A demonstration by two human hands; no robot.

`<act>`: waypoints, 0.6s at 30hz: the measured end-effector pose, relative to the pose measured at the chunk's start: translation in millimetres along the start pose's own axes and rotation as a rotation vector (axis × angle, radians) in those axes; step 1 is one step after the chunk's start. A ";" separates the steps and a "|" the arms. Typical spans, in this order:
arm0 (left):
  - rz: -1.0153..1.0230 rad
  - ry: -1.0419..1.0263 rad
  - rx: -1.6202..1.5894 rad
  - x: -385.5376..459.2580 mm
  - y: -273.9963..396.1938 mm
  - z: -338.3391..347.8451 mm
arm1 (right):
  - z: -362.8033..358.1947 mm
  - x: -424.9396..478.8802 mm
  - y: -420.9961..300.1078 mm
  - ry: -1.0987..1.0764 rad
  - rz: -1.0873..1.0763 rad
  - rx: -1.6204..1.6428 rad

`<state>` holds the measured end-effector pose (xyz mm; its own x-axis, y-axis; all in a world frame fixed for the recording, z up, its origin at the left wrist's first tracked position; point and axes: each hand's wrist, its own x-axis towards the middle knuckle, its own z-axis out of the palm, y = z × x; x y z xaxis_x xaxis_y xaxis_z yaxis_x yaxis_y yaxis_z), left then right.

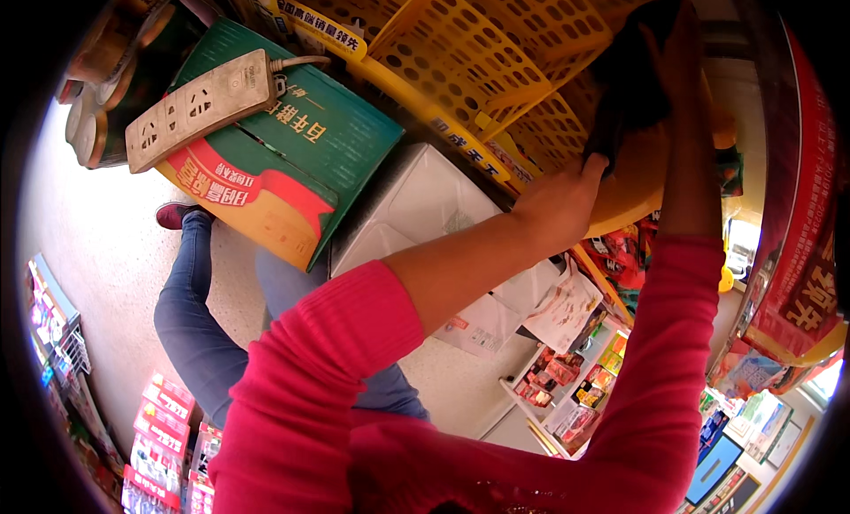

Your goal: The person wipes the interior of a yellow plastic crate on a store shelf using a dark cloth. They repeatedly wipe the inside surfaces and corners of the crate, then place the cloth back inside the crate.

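Note:
A black cloth [634, 69] hangs between my hands at the right end of a yellow perforated plastic rack [458, 42]. My left hand [564, 198] grips its lower end near a yellow rounded surface [631, 188]. Higher up, in shadow, my right hand [680, 66] is against the cloth; its fingers are partly hidden, and I cannot tell how they hold it. Beneath the rack's front edge stands a white carton [425, 202]. A green and orange cardboard box [299, 162] is beside it, with a white power strip [199, 109] lying on top.
Cans [99, 115] are stacked at the upper left. Red packets [614, 255] sit below the rack's right end. A shelf of small packaged goods [564, 388] stands lower right. A large red package [797, 248] is at the right edge. Boxed goods [159, 434] stand lower left.

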<state>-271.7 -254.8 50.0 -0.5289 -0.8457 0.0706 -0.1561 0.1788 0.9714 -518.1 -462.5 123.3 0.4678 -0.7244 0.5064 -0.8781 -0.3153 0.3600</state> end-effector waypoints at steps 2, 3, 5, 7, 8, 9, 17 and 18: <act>-0.039 -0.018 0.007 5.8 1.6 0.1 | -0.1 -1.5 22.4 0.064 -0.122 -0.188; -0.058 0.031 0.026 7.0 -6.5 -5.3 | 8.9 10.8 4.6 -0.059 -0.019 -0.148; -0.050 0.094 0.049 8.8 -14.6 -14.4 | 6.2 23.7 -18.5 -0.224 0.135 -0.121; -0.092 0.061 0.010 7.1 -5.6 -20.9 | 6.3 10.9 -7.5 -0.209 0.183 -0.128; -0.112 0.039 -0.010 4.6 0.2 -24.3 | 6.2 -4.5 4.8 -0.165 0.190 -0.150; -0.135 0.066 -0.028 2.3 2.1 -28.4 | 4.6 -17.5 11.3 -0.156 0.236 -0.158; -0.140 -0.280 -0.247 -20.5 59.5 -34.2 | -66.8 -70.1 3.6 -0.252 0.584 -0.115; -0.039 -0.314 -0.249 -33.9 61.8 -29.3 | -75.3 -65.3 -22.4 -0.293 0.574 -0.052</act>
<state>-239.0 -229.8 114.2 -0.7620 -0.6475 -0.0031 0.0050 -0.0106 0.9999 -521.4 -362.0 141.1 -0.1280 -0.9085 0.3977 -0.9709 0.1967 0.1369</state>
